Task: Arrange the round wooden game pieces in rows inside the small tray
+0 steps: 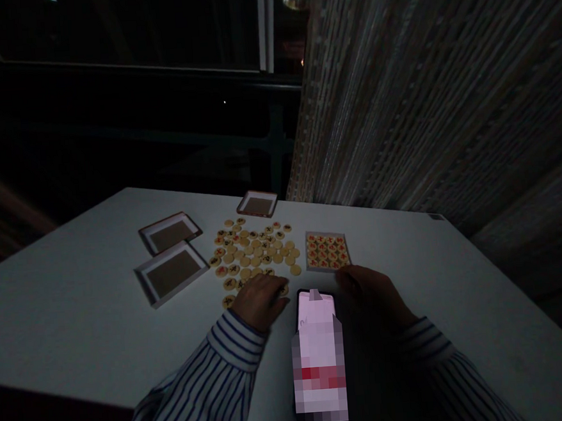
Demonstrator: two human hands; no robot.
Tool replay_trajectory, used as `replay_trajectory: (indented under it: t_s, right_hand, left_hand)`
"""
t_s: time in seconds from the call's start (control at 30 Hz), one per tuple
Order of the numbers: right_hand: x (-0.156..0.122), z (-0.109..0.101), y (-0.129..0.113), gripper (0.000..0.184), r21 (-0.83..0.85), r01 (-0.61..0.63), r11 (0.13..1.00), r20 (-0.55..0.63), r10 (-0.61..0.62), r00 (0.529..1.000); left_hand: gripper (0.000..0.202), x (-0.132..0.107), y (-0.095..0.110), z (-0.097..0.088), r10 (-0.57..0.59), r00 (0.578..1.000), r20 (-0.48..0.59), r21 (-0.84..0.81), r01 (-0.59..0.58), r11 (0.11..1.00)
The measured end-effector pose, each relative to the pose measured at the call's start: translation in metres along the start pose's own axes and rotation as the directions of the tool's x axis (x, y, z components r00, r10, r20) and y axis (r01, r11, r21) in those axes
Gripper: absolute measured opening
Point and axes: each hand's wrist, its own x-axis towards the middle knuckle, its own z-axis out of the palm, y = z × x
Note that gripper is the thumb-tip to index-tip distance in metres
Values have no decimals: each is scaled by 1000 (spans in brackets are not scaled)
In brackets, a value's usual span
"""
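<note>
Your left hand (261, 300) rests with loose, empty fingers on the round wooden discs (255, 251) scattered mid-worktop; their red and black marks are unreadable. Right hand (371, 291) beside the lit phone (317, 336), grip unclear.

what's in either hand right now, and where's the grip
Nothing is clearly held. The left hand lies palm down on the loose round pieces; the right hand rests beside the phone. Too dark to see the fingers closing.

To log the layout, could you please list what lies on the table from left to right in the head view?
Two shallow box trays → loose round game pieces → small tray filled with pieces. The far tray and phone overlap these, so they are omitted.
</note>
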Motion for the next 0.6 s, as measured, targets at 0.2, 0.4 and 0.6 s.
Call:
replay_trajectory:
  t_s: [0.2, 0.4, 0.6]
  right_hand:
    - [-1, 3, 1, 15, 11, 55, 998, -20, -55, 998]
    - [-2, 4, 0, 13, -5, 73, 997, -5, -73, 997]
    - [-3, 6, -3, 13, -17, 109, 994, 0, -109, 994]
  left_hand:
    - [25, 0, -2, 8, -20, 1000, 18, 26, 20, 999]
    - [28, 0, -3, 12, -11, 1000, -22, -5, 11, 1000]
    - [29, 0, 1, 7, 0, 988, -156, -70, -11, 997]
